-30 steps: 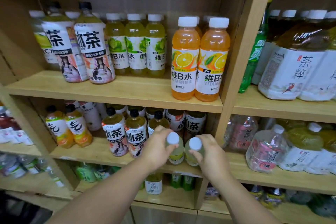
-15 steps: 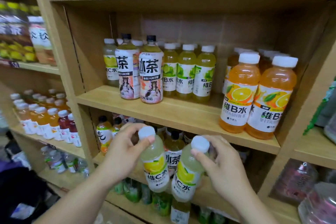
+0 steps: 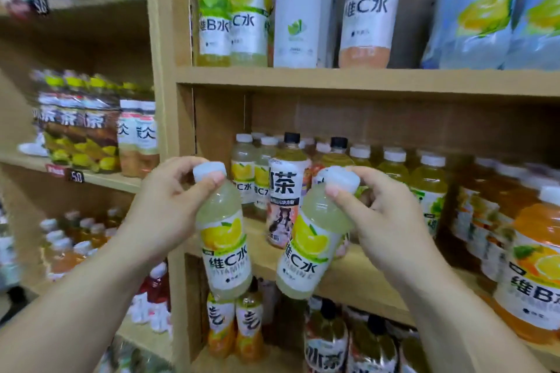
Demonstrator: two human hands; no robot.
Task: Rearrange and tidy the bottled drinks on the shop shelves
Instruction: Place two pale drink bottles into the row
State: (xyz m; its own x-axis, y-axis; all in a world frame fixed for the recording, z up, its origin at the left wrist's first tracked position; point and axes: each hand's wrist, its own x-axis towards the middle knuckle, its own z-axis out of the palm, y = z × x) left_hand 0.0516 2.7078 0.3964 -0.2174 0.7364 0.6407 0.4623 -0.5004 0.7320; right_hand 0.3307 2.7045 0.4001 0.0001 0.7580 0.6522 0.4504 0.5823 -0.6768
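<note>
My left hand (image 3: 163,206) grips the neck of a pale yellow lemon vitamin C bottle (image 3: 224,245) with a white cap, hanging upright in front of the middle shelf (image 3: 357,272). My right hand (image 3: 388,221) holds a second, identical lemon bottle (image 3: 309,251) by its cap, tilted with its base toward the left. Both bottles hang in the air just before the shelf's front edge. Behind them on that shelf stand matching lemon bottles (image 3: 244,172) and a black-capped tea bottle (image 3: 286,191).
Green-yellow bottles (image 3: 427,188) and orange vitamin B bottles (image 3: 536,266) fill the middle shelf's right side. The upper shelf (image 3: 363,79) carries tall bottles and cartons. A wooden upright (image 3: 172,100) separates the left bay of tea bottles (image 3: 81,124). More bottles stand below.
Both hands have lifted the two lemon bottles from the lower shelf up to the middle shelf's level. My view has swung upward and left, and the upper shelf now shows.
</note>
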